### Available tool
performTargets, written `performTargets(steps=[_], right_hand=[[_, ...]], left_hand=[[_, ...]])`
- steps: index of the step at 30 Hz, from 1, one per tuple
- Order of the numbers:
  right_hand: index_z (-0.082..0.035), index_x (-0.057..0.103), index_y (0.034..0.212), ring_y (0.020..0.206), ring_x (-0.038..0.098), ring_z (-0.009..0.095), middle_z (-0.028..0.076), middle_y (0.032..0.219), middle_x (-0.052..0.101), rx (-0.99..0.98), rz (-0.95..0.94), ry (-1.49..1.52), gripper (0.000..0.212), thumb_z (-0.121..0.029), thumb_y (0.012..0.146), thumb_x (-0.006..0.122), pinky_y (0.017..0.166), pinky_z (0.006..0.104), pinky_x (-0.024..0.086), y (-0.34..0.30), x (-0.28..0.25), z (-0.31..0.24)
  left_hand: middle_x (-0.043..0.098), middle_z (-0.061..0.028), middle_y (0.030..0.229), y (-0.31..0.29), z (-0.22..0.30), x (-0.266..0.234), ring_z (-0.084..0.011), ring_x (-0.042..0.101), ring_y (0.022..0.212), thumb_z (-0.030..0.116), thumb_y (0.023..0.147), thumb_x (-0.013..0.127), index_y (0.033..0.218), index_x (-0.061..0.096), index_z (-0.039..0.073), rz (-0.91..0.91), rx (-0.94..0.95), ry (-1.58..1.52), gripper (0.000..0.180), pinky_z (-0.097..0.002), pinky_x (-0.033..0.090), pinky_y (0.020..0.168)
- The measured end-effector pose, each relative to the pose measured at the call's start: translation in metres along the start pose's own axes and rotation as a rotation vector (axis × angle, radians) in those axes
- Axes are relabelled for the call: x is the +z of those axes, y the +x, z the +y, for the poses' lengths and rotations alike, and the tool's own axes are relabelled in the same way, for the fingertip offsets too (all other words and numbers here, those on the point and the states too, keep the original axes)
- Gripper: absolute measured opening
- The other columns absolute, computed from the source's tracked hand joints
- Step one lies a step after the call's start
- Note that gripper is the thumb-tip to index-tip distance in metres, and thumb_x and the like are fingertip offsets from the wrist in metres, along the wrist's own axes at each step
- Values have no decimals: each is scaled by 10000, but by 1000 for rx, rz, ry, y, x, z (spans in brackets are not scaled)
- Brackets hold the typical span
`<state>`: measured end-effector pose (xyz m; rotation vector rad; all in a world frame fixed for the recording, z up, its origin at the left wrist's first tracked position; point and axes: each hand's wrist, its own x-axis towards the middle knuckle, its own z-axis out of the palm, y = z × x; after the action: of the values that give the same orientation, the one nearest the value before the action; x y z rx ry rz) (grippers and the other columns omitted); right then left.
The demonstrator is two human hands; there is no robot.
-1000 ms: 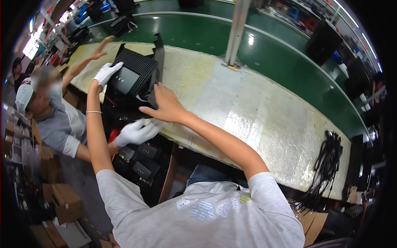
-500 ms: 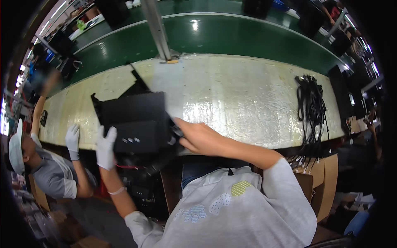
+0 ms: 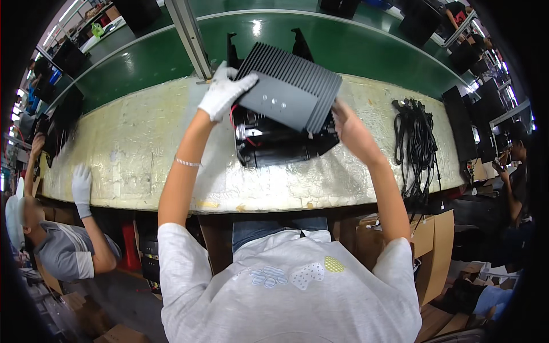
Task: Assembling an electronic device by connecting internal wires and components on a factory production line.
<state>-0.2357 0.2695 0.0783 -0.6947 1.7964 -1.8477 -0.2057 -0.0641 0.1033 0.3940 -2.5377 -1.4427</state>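
Note:
A dark grey ribbed metal housing (image 3: pixel 286 86) is held over the far middle of the worktable, tilted down to the right. My left hand (image 3: pixel 225 94), in a white glove, grips its left side with the thumb over the flat grey face. Bare and partly hidden, my right hand (image 3: pixel 353 131) holds its right end. Beneath and behind the housing is a glossy black frame (image 3: pixel 274 151) with two arms sticking up at the back. A short red wire shows by its left side. How the housing joins the frame is hidden.
A bundle of black cables (image 3: pixel 416 146) lies on the right of the worktable (image 3: pixel 126 154). A metal post (image 3: pixel 189 40) rises from its far edge, before a green surface. Cardboard boxes (image 3: pixel 434 251) stand below on the right. A person (image 3: pixel 68 246) works at the left.
Both hands have carried the black unit from the near left edge to the far middle of the table. It has turned, so the ribbed side now faces up.

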Motion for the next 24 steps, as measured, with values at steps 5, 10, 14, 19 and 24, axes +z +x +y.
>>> performTargets(steps=[5,10,14,19,24], right_hand=[[40,273,1463,1388,311,207,179,1480,357,-108,145,-235,629,-220,966,555,1108,281,272,62,16,-36],[61,409,1361,1365,355,224,169,1419,436,-231,25,-204,559,-164,906,645,1087,329,312,19,9,-60],[-40,653,908,1371,336,415,219,1418,401,-594,-200,-860,314,71,616,680,1075,500,328,-57,-14,-55],[-45,589,1064,1312,383,411,202,1441,384,-386,-33,-1169,356,-72,738,730,1067,449,361,-106,-43,-7],[36,559,1015,1313,336,488,351,1390,363,-112,626,-1577,397,-278,822,707,1084,479,313,-127,-148,16]], left_hand=[[353,-231,1481,42,8,-7,-280,377,1354,436,805,709,1420,362,-57,-65,167,20,861,-331,327,1095],[455,-187,1424,-34,50,-14,-293,500,1251,139,705,789,1121,574,-35,48,439,-485,499,-354,400,1028],[626,-89,986,-148,37,-8,-311,607,1007,13,445,696,690,592,100,74,1106,212,279,-458,478,844],[602,-65,920,-225,-100,48,-311,602,942,73,490,733,885,596,104,-181,969,408,418,-449,481,801],[580,-116,1065,-233,-87,39,-330,570,1025,370,603,845,993,554,62,-210,832,389,575,-453,458,886]])
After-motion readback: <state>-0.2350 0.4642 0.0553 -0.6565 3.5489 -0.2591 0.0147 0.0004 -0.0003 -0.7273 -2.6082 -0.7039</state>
